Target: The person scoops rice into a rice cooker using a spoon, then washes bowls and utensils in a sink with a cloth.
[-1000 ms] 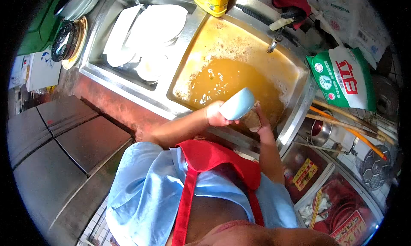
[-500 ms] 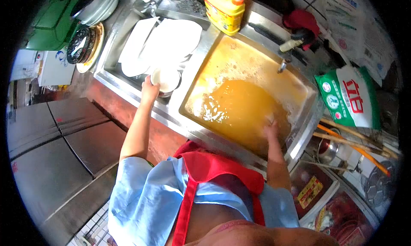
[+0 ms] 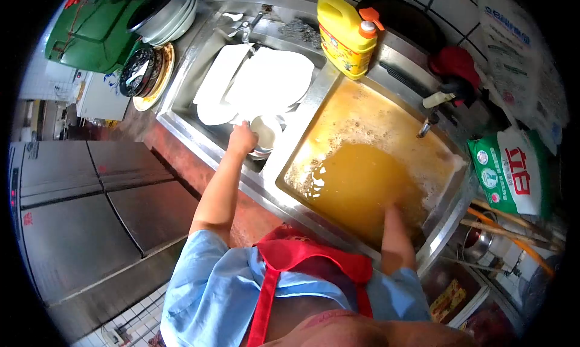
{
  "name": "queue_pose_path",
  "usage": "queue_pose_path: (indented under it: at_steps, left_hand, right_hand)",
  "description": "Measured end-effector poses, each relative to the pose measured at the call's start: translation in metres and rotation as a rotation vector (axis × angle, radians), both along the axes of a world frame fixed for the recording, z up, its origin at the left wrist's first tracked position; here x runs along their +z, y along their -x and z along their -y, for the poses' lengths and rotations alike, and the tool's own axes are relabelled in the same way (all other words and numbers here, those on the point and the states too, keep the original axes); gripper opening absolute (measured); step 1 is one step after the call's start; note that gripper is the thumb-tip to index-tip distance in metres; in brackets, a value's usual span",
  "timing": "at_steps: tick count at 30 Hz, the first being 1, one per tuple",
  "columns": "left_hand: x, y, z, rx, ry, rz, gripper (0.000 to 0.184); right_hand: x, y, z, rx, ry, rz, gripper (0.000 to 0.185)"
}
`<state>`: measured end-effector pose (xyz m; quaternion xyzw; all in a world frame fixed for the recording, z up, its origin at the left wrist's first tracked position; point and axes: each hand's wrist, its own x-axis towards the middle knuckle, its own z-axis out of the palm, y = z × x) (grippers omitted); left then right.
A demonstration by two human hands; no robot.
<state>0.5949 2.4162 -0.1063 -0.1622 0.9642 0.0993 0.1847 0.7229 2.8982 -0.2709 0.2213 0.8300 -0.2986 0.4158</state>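
My left hand (image 3: 243, 139) is closed on the rim of a small white bowl (image 3: 266, 129), which sits over other bowls at the near right corner of the left basin. Large white plates (image 3: 272, 78) lie in that basin just beyond the bowl. My right hand (image 3: 393, 209) is sunk in the cloudy yellow-brown water (image 3: 356, 172) of the right basin. Its fingers are hidden below the surface, so I cannot see whether it holds anything.
A yellow jug (image 3: 347, 42) with an orange cap stands behind the basins. A tap (image 3: 426, 126) reaches over the right basin. Stacked bowls (image 3: 172, 24) and dirty plates (image 3: 148, 81) are at the left, a green-white bag (image 3: 507, 172) at the right.
My left hand has lowered the white bowl slightly towards the bowls beneath it. My right hand has sunk deeper into the water. The whole view has shifted, with the basins now further right and lower.
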Motion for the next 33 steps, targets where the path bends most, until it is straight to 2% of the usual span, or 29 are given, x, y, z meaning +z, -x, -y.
queue_pose_path:
  at_steps: [2,4,5,7,8,10,13,15,18,20,23,26,27,30,31,33]
  left_hand:
    - [-0.021,0.002,0.01,-0.066,0.037,-0.002,0.047]
    - [-0.006,0.001,-0.002,-0.081,0.061,-0.035,0.05]
    - [0.004,-0.004,-0.012,-0.003,0.076,-0.022,0.055]
    - [0.009,-0.009,-0.021,-0.065,0.081,-0.171,0.059]
    - [0.026,-0.015,-0.041,-0.083,0.119,-0.256,0.056]
    - [0.029,-0.024,-0.063,-0.255,0.041,-0.478,0.048]
    - [0.035,-0.042,-0.112,-0.539,-0.25,-0.531,0.04]
    - [0.022,-0.056,-0.137,-0.719,-0.425,-0.46,0.037]
    - [-0.005,-0.078,-0.168,-0.793,-0.448,-0.262,0.03]
    - [-0.033,-0.087,-0.179,-0.796,-0.433,-0.006,0.033]
    - [-0.06,-0.091,-0.189,-0.704,-0.462,0.145,0.032]
    - [-0.164,-0.089,-0.182,-0.903,-0.268,0.426,0.032]
    - [-0.13,-0.084,-0.197,-0.601,-0.285,0.515,0.036]
    - [-0.106,-0.085,-0.212,-0.238,-0.38,0.021,0.045]
    - [-0.1,-0.081,-0.211,-0.072,-0.464,0.081,0.051]
    - [-0.093,-0.077,-0.211,-0.11,-0.379,0.138,0.052]
  right_hand:
    - [-0.003,-0.001,0.006,-0.029,0.017,-0.016,0.04]
    - [-0.009,0.0,0.013,-0.083,0.041,-0.04,0.039]
    - [-0.012,-0.002,0.015,-0.117,0.051,-0.051,0.038]
    - [-0.015,-0.001,0.021,-0.198,0.077,-0.069,0.037]
    - [-0.017,-0.001,0.025,-0.239,0.092,-0.076,0.036]
    - [-0.02,0.001,0.03,-0.337,0.126,-0.087,0.035]
    - [-0.024,0.003,0.036,-0.468,0.173,-0.101,0.033]
    - [-0.023,0.004,0.04,-0.553,0.204,-0.112,0.032]
    - [-0.026,0.003,0.045,-0.706,0.266,-0.129,0.03]
    - [-0.027,0.002,0.047,-0.814,0.314,-0.146,0.029]
    - [-0.027,0.001,0.049,-0.967,0.38,-0.158,0.027]
    - [-0.024,0.0,0.049,-1.092,0.448,-0.158,0.026]
    - [-0.024,-0.003,0.048,-1.129,0.471,-0.155,0.026]
    - [-0.02,-0.016,0.047,-1.228,0.546,-0.116,0.025]
    - [-0.019,-0.02,0.045,-1.254,0.58,-0.099,0.025]
    - [-0.016,-0.03,0.042,-1.295,0.671,-0.041,0.024]
